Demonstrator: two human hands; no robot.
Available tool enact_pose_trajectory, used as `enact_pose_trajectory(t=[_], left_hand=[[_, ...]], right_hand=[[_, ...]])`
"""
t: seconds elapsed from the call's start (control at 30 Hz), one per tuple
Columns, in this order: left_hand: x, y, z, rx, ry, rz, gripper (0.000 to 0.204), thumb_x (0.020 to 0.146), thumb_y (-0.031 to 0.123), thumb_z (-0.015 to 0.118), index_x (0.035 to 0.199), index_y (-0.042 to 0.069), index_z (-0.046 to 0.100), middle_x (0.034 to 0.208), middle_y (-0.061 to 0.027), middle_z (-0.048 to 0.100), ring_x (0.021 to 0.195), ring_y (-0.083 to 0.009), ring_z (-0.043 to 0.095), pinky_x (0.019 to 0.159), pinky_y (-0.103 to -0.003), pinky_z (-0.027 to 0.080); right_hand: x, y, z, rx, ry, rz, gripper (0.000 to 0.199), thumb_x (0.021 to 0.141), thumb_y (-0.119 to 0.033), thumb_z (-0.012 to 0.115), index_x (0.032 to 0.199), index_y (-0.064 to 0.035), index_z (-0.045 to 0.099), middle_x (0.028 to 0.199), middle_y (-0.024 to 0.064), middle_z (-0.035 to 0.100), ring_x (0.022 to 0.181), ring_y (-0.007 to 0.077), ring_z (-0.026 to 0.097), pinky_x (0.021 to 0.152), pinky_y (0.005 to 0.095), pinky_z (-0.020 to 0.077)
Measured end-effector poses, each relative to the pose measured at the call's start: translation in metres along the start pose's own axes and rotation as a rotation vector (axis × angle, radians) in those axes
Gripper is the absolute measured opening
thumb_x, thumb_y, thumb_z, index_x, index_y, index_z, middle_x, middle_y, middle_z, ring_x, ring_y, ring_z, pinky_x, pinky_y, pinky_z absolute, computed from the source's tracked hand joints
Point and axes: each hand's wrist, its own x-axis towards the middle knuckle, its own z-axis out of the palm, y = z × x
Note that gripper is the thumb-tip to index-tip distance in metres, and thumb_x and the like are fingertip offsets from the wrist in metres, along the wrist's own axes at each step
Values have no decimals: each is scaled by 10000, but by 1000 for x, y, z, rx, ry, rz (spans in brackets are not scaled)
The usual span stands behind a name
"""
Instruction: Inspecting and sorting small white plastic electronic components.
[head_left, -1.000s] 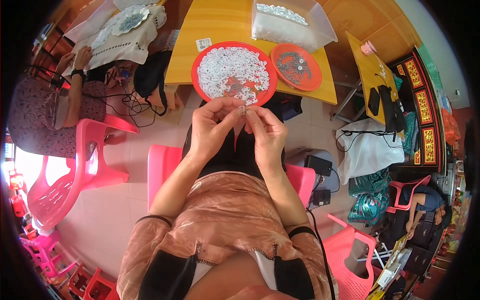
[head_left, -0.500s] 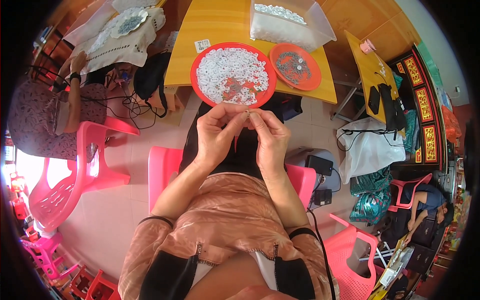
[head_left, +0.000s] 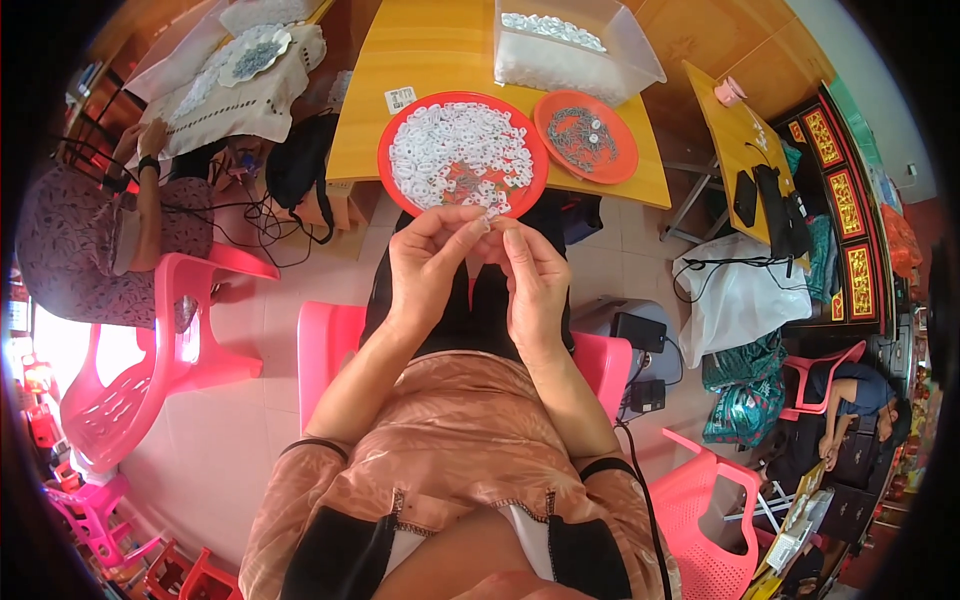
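Note:
Close to the near rim of a red plate (head_left: 385, 160), my left hand (head_left: 428, 270) pinches a small white plastic piece (head_left: 491, 214) between thumb and fingers. My right hand (head_left: 537, 288) meets it there, its thumb and fingertips pressed together; whatever they grip is too small to make out. Loose white plastic pieces (head_left: 450, 135) cover much of the red plate, with some small grey metal parts (head_left: 463, 182) among them near its front. Beside it on the right, an orange plate (head_left: 622, 160) carries more grey metal parts and a few white pieces.
A clear plastic bin (head_left: 560, 75) of white pieces stands at the back of the yellow table (head_left: 400, 45). At far left another person (head_left: 110, 230) sits by a cloth-covered table. Pink chairs (head_left: 165, 370) and a white bag (head_left: 740, 300) flank me. Someone else sits at far right.
My fingertips have drawn slightly apart, and the white piece now shows at my left fingertips. The right hand has shifted a little left and turned. The plates shift slightly with the view.

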Motion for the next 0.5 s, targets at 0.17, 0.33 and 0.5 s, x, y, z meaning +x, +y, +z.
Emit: enact_pose_trajectory(t=[0.17, 0.33, 0.5], left_hand=[[3, 4, -4, 10, 36, -37, 168, 865, 55, 620, 1011, -30, 617, 842, -70, 658, 747, -94, 608, 687, -207, 481], [2, 0, -2, -4, -2, -25, 156, 875, 38, 605, 1009, -42, 604, 827, -81, 669, 711, -108, 640, 662, -214, 508], [-1, 1, 1, 6, 6, -28, 142, 875, 33, 600, 992, -47, 605, 840, -85, 657, 699, -124, 628, 662, -230, 513]], right_hand=[[5, -6, 0, -81, -11, 23, 224, 919, -181, 582, 984, 29, 626, 831, 27, 625, 708, 57, 530, 584, 179, 387], [9, 0, 2, -31, -41, 6, 171, 911, -131, 590, 955, 32, 619, 832, 37, 631, 713, 71, 559, 617, 190, 438], [9, 3, 1, -22, -37, 29, 137, 898, -88, 598, 948, 40, 611, 841, 64, 637, 706, 91, 599, 646, 207, 487]])
